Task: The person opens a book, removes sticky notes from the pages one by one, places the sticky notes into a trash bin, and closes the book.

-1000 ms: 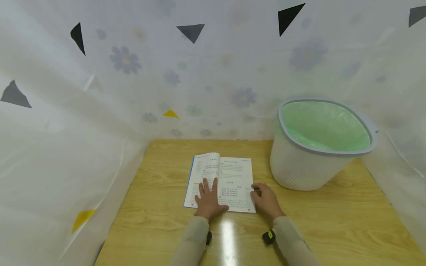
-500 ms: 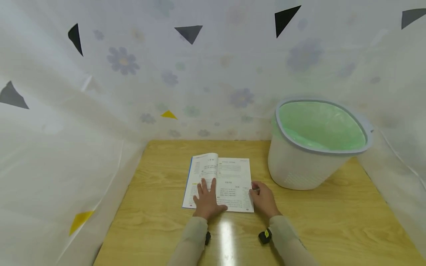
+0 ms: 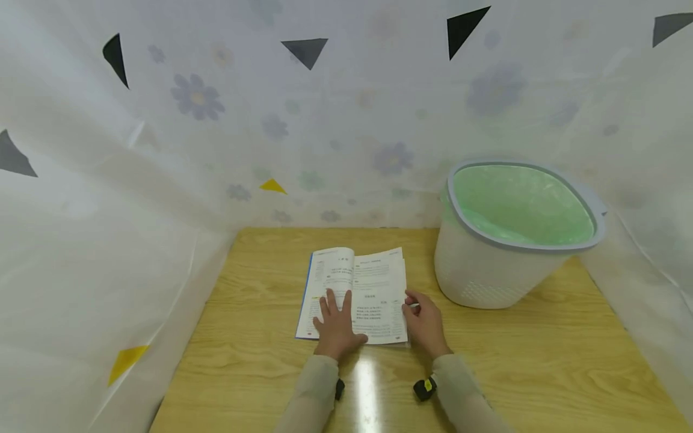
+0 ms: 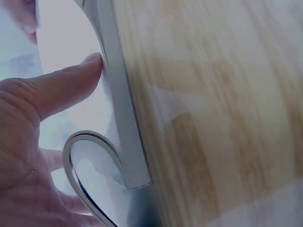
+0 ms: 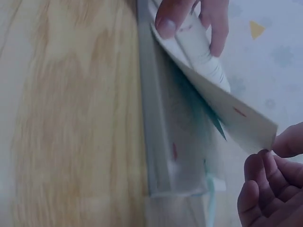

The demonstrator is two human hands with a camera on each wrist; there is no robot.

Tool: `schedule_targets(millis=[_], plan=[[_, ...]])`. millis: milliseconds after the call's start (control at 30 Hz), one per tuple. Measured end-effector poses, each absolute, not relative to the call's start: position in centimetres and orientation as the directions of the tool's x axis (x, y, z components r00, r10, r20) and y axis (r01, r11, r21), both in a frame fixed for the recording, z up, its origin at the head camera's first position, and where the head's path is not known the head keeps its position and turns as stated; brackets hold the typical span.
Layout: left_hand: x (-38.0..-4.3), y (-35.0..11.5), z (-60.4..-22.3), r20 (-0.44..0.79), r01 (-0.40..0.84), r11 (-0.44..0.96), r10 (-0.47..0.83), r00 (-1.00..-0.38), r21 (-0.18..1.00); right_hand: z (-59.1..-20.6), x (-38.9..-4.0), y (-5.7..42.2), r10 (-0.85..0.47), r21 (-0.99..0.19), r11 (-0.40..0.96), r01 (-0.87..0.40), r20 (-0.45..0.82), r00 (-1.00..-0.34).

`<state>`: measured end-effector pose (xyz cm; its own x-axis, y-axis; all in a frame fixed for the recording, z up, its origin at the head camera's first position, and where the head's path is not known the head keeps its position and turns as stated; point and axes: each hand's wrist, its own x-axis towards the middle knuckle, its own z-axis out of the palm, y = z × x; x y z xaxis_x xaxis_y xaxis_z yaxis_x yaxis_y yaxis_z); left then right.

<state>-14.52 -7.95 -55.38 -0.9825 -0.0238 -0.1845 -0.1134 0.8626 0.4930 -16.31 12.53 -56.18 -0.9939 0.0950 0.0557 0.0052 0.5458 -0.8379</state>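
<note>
An open book [image 3: 379, 285] with a blue cover edge lies on the wooden table. My left hand [image 3: 337, 328] rests with spread fingers on its left page and across the fold. In the left wrist view the thumb [image 4: 71, 85] presses the page near the book's edge, and the left-hand pages bow up in a curve. At the book's right side my right hand [image 3: 426, 323] pinches the outer edge of lifted pages. The right wrist view shows those pages [image 5: 232, 111] raised at a slant, their corner between thumb and fingers, with more pages [image 5: 177, 156] lying beneath.
A white basket [image 3: 487, 270] with a grey rim and green inside stands on the table [image 3: 260, 385] to the right. White sheeting [image 3: 325, 132] with flower prints and coloured triangles surrounds the back and sides.
The right-hand pages have risen off the pages below, their far corner now tilting up. My right hand has moved slightly left and up with them. The left hand stays on the book.
</note>
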Motion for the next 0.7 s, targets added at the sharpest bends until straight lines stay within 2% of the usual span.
schedule_targets(millis=[167,333,533,700], plan=[[-14.3,-8.0,-55.0,-0.154,-0.089,0.847,-0.008,-0.988,0.523,-54.8,-15.2,11.5,0.093,-0.836,0.548,-0.016,0.08,-0.992],[-14.0,-8.4,-53.8,-0.071,-0.039,0.767,0.009,-0.997,0.64,-54.1,-14.3,10.0,0.05,-0.851,0.521,-0.071,0.114,-0.992],[-13.8,-8.3,-51.6,-0.02,-0.046,0.613,-0.049,-0.999,0.788,-54.2,-13.2,7.3,-0.081,-0.8,0.539,-0.264,0.263,-0.961],[-13.8,-8.0,-50.7,-0.048,-0.103,0.578,-0.111,-0.993,0.81,-54.5,-12.3,5.8,-0.248,-0.712,0.527,-0.464,0.394,-0.885]])
